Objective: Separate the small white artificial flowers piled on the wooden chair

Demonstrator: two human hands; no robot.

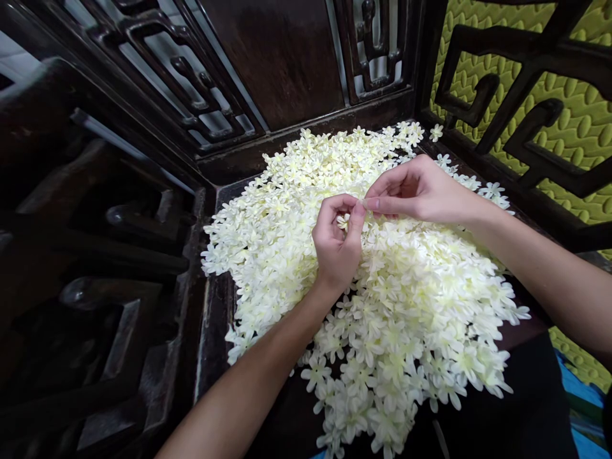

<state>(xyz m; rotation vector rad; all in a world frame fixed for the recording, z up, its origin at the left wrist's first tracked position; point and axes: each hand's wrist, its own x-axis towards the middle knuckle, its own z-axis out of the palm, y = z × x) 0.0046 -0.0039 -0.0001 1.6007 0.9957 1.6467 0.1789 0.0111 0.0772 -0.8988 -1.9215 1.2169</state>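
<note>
A broad heap of white flowers (411, 299) with pale yellow centres, apparently artificial, spreads beneath both hands. My left hand (338, 239) is closed in a pinch over the middle of the heap, thumb against index finger. From the right, my right hand (415, 191) meets it, also pinching, and the fingertips of both hands touch or nearly touch. A tiny pale bit shows between the fingertips, too small to name. Within the curl of the left fingers a white flower (343, 221) is visible; whether it is held or lies behind, I cannot tell.
The heap lies on a dark wooden seat (217, 319). A carved wooden backrest (282, 57) rises behind it, with an openwork armrest (119, 306) on the left and another armrest (530, 76) on the right. Beyond the right one is a yellow-green textured surface (568, 127).
</note>
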